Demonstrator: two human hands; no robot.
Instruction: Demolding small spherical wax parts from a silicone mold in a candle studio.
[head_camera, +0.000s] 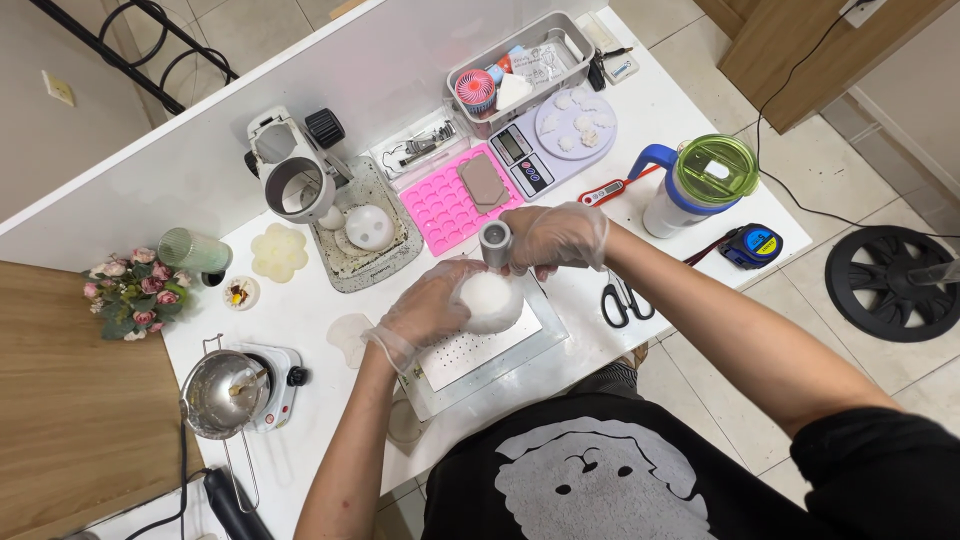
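Surface: white surface (650, 110) runs from lower left to upper right of the frame, tiled floor to its right.
Left hand: your gloved left hand (432, 305) is cupped around a white ball-shaped lump (490, 300), just left of frame centre.
Right hand: your gloved right hand (553, 236) is closed on a short grey cylinder (494, 243) standing right on top of the lump.
Tray: the lump sits over a flat metal tray (500, 350) with a dotted white sheet.
Grey bin: upper centre, the grey bin (565, 30) holds a pink ribbed round thing and small packets.
Scale: beside it, a round lilac plate (600, 112) on the kitchen scale carries small white pieces.
Pink mould: the pink mould (440, 205) has a brown slab lying on it.
Square dish: left of that, a square dish (385, 262) holds a white rounded shape.
Pot: lower left, a steel pot (215, 392) on a small hotplate; its contents you cannot make out.
Tumbler: right, a lidded tumbler (700, 185) with a green top.
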